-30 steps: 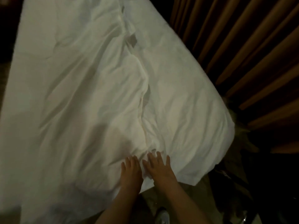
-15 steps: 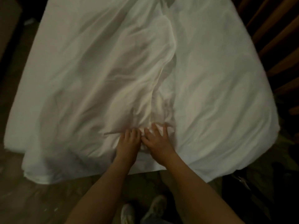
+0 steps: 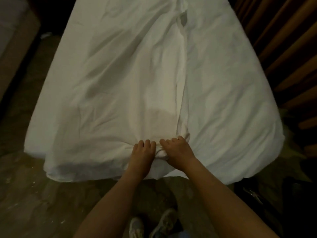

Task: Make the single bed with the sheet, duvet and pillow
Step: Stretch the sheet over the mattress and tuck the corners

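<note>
A single bed lies lengthwise ahead of me, its mattress white. A white sheet lies rumpled over its left and middle part, with a long fold running up the centre. At the near end my left hand and my right hand sit side by side, fingers curled into a bunch of the sheet's edge. The sheet's near left corner hangs over the mattress end toward the floor. No duvet or pillow shows.
Brown curtains hang close along the bed's right side. A dark patterned floor runs along the left and near end, where my shoes stand. A pale piece of furniture is at the far left.
My view has swung from the bed's corner to face its end squarely. Both hands went from lying flat on the sheet to curling into its edge and drawing it toward me.
</note>
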Demonstrator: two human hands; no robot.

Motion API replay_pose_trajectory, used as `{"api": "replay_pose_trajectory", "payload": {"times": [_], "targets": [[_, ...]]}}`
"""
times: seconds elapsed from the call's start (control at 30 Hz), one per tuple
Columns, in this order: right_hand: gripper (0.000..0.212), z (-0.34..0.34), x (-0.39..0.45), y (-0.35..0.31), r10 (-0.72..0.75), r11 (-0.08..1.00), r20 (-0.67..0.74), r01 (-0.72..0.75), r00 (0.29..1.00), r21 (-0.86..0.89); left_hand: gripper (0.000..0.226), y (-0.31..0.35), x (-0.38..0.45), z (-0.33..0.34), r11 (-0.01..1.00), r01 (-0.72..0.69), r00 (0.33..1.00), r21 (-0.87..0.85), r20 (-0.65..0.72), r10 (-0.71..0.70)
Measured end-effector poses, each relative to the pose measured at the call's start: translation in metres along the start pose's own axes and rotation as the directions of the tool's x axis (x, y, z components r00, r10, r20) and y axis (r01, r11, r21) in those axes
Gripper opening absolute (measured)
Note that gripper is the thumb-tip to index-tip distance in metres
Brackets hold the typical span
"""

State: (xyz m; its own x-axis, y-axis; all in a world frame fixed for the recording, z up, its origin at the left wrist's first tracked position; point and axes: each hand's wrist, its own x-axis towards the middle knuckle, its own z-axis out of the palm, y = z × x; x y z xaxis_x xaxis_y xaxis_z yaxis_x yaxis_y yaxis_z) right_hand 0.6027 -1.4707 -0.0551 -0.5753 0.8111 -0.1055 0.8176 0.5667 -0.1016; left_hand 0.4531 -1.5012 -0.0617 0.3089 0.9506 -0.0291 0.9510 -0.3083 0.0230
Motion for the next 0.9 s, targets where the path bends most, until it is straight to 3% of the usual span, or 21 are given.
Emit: {"api": "replay_pose_trajectory", "payload": {"times": [0.1, 0.23, 0.3, 0.4, 0.5, 0.57, 0.63, 0.67, 0.77, 0.83, 0.9], "targets": [[0.057, -0.009, -0.018, -0.005, 0.007, 1.0, -0.001, -0.007, 1.0, 0.025, 0.043, 0.006, -0.013, -0.005, 1.0, -0.024, 1.0, 0.009, -0.013, 0.024], [0.054, -0.017, -0.039, -0.01, -0.008, 0.999, 0.033, 0.006, 0.999, 0.05, 0.024, 0.017, -0.029, -0.015, 0.999, -0.036, 0.997, 0.027, -0.06, 0.038], [0.051, -0.019, -0.048, -0.007, -0.013, 0.999, 0.036, 0.011, 0.999, 0.047, 0.027, 0.024, -0.034, -0.019, 0.999, -0.029, 0.998, 0.032, -0.054, 0.03], [0.04, -0.033, -0.061, 0.006, -0.037, 0.998, -0.027, 0.038, 0.999, 0.046, 0.035, 0.039, -0.038, -0.028, 0.999, -0.019, 0.998, 0.03, -0.066, 0.021], [0.035, -0.051, -0.081, 0.031, -0.1, 0.994, -0.106, 0.104, 0.989, 0.036, 0.026, 0.058, -0.032, -0.042, 0.999, -0.011, 0.988, 0.032, -0.156, 0.016], [0.035, -0.051, -0.102, 0.052, -0.094, 0.995, -0.126, 0.099, 0.988, 0.028, 0.028, 0.079, -0.032, -0.043, 0.999, -0.027, 0.989, 0.034, -0.141, 0.032], [0.032, -0.042, -0.131, 0.072, -0.029, 0.998, -0.012, 0.029, 0.999, -0.053, 0.043, 0.105, -0.04, -0.031, 0.995, -0.092, 0.995, 0.049, -0.031, 0.094], [0.028, -0.037, -0.148, 0.08, 0.041, 0.994, 0.151, -0.025, 0.988, -0.11, 0.048, 0.118, -0.046, -0.02, 0.99, -0.13, 0.991, 0.058, 0.037, 0.128], [0.041, -0.004, -0.204, 0.1, 0.249, 0.95, 0.574, -0.082, 0.78, -0.301, 0.057, 0.15, -0.059, 0.006, 0.983, -0.178, 0.967, 0.045, 0.195, 0.166], [0.041, 0.002, -0.221, 0.102, 0.253, 0.949, 0.621, -0.064, 0.741, -0.31, 0.05, 0.163, -0.057, 0.006, 0.984, -0.175, 0.969, 0.023, 0.181, 0.168], [0.041, 0.002, -0.218, 0.102, 0.211, 0.963, 0.566, -0.068, 0.797, -0.262, 0.043, 0.167, -0.049, 0.0, 0.987, -0.154, 0.976, 0.034, 0.159, 0.147]]}}
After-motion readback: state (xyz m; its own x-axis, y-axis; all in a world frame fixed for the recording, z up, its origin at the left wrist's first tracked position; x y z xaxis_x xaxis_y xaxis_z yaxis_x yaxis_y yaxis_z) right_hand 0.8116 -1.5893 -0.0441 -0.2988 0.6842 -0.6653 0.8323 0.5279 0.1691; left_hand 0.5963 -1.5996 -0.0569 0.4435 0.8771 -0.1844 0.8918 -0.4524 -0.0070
